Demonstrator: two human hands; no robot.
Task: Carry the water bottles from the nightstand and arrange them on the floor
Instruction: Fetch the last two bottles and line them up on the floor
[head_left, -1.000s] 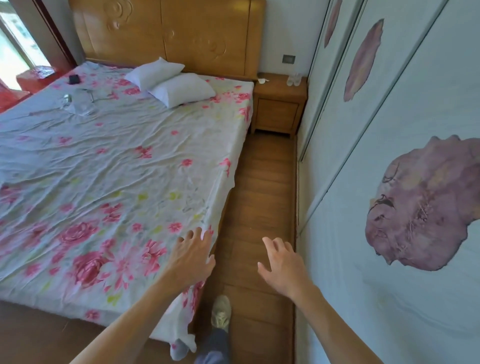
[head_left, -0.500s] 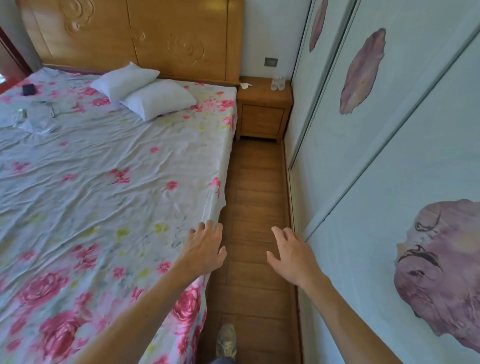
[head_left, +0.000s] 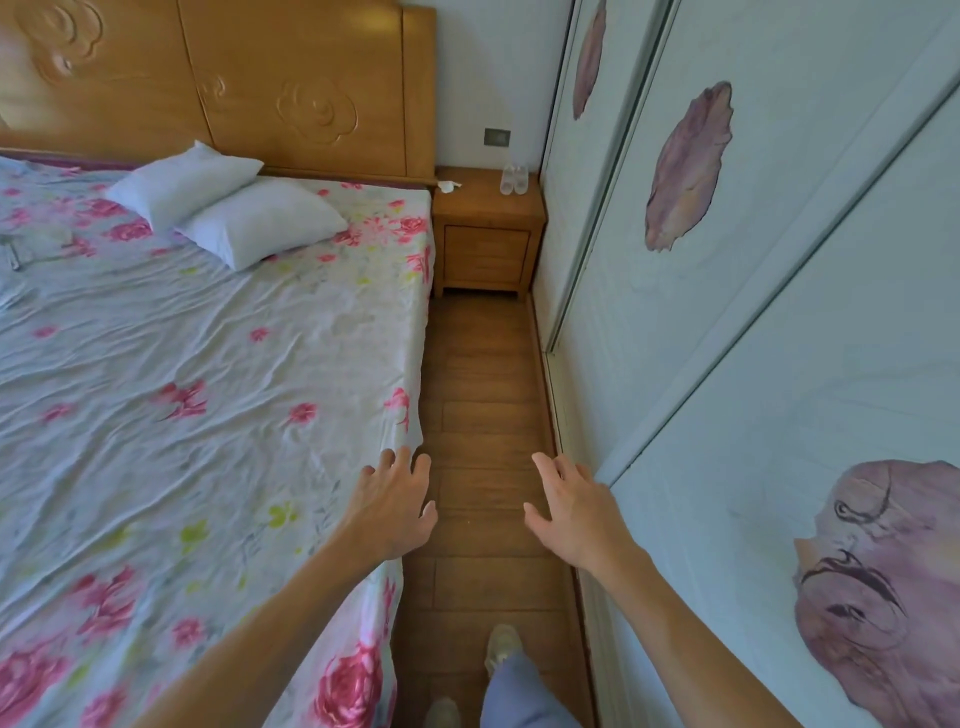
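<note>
Two small clear water bottles (head_left: 513, 179) stand side by side at the back right of the wooden nightstand (head_left: 488, 241), far ahead at the end of a narrow aisle. My left hand (head_left: 392, 501) is stretched forward over the bed's edge, fingers spread and holding nothing. My right hand (head_left: 574, 506) reaches forward close to the wardrobe door, fingers relaxed and empty. Both hands are far from the bottles.
A bed with a floral sheet (head_left: 208, 389) and two white pillows (head_left: 228, 208) fills the left. Sliding wardrobe doors (head_left: 727, 338) line the right. A strip of wooden floor (head_left: 483, 415) runs between them. A crumpled white scrap (head_left: 448, 185) lies on the nightstand. My feet (head_left: 501, 644) show below.
I have walked forward along the aisle; the nightstand and bottles appear nearer and larger. Both hands stay stretched out and empty, now level with the bed's side edge.
</note>
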